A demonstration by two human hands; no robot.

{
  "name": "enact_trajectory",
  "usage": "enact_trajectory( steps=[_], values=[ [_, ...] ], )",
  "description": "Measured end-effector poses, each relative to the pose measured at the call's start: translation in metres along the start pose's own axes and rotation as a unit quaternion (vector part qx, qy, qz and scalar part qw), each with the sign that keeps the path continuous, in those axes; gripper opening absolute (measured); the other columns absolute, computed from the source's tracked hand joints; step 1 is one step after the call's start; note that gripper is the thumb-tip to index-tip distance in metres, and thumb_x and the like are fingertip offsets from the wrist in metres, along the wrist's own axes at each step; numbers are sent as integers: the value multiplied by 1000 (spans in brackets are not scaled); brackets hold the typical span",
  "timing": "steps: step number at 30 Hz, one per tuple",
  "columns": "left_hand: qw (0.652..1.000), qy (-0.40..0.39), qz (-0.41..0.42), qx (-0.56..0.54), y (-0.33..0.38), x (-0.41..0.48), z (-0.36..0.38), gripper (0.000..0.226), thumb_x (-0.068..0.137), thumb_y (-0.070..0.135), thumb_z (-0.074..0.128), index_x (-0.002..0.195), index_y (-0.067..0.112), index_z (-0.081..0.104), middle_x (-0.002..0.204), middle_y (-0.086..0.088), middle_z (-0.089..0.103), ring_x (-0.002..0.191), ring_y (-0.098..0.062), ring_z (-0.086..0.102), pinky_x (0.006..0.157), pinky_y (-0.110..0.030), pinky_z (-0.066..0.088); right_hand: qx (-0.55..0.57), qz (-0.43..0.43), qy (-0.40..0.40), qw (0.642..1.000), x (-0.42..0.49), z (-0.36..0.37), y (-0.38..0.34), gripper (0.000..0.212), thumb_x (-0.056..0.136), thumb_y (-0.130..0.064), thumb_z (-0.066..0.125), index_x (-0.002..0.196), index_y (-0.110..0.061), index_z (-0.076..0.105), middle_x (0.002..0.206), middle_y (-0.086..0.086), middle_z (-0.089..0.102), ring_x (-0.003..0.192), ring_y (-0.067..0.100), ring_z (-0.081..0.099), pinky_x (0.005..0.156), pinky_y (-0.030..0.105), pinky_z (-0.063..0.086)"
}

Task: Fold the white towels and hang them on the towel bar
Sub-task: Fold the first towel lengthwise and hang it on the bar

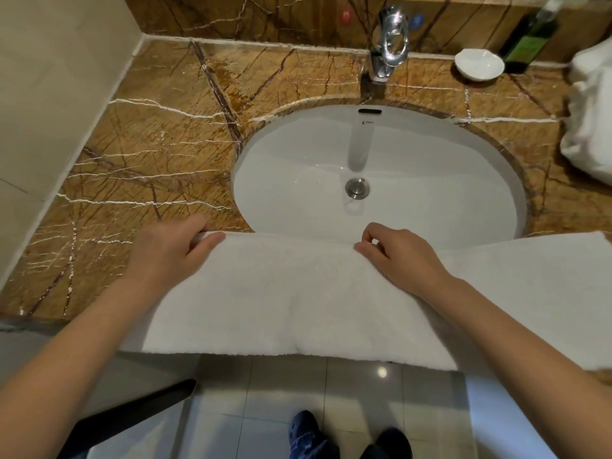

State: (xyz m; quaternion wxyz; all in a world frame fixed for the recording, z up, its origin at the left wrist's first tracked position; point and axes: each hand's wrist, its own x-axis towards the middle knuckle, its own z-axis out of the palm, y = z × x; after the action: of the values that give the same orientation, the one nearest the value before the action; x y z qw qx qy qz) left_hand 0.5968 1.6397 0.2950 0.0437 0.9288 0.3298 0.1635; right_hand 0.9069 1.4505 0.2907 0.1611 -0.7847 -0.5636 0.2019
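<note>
A white towel (298,299) lies spread across the front of the brown marble bench (149,144), its near edge hanging over the front lip above the tiled floor (281,392) and its far edge reaching over the front rim of the oval white sink (430,160). To the right the towel runs on along the bench toward the edge of the view.

The left hand (165,253) grips the towel's far edge at its left end, thumb on top of the cloth and fingers curled under the fold. The right hand (397,253) pinches the same far edge near the middle, thumb and forefinger closed narrowly on a small ridge of cloth, just in front of the sink. Both forearms reach in from below, resting over the towel.

A second heap of white towels (592,127) sits bunched at the right end of the bench, well apart from the hands. Behind the sink stands a chrome tap (390,44); to its right are a small white dish (478,62) and a dark green bottle (530,41) against the back wall. Dark blue shoes (308,432) show on the floor below.
</note>
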Motion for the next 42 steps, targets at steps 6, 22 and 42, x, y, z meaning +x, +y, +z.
enact_trajectory(
  steps=[6,22,42],
  values=[
    [999,-2,-44,0,-2,-4,-2,36,84,47,45,63,18,43,50,7,37,47,-20,41,43,-29,33,26,44,-44,998,0,-14,13,26,86,-39,57,65,-25,52,58,-5,52,59,14,49,55,30,35],
    [993,-31,-88,71,13,8,-19,21,85,35,58,94,16,62,84,-4,65,80,-27,58,66,-40,46,-85,18,20,996,-15,-26,22,18,92,-33,54,103,-19,58,85,-7,58,83,20,57,69,34,41],
    [975,-216,-41,28,141,-27,19,61,93,57,9,150,36,15,160,4,9,147,-15,3,118,-37,-2,-140,71,10,988,-74,20,-32,68,92,-56,8,144,-25,38,151,4,37,142,23,27,117,41,8]
  ],
)
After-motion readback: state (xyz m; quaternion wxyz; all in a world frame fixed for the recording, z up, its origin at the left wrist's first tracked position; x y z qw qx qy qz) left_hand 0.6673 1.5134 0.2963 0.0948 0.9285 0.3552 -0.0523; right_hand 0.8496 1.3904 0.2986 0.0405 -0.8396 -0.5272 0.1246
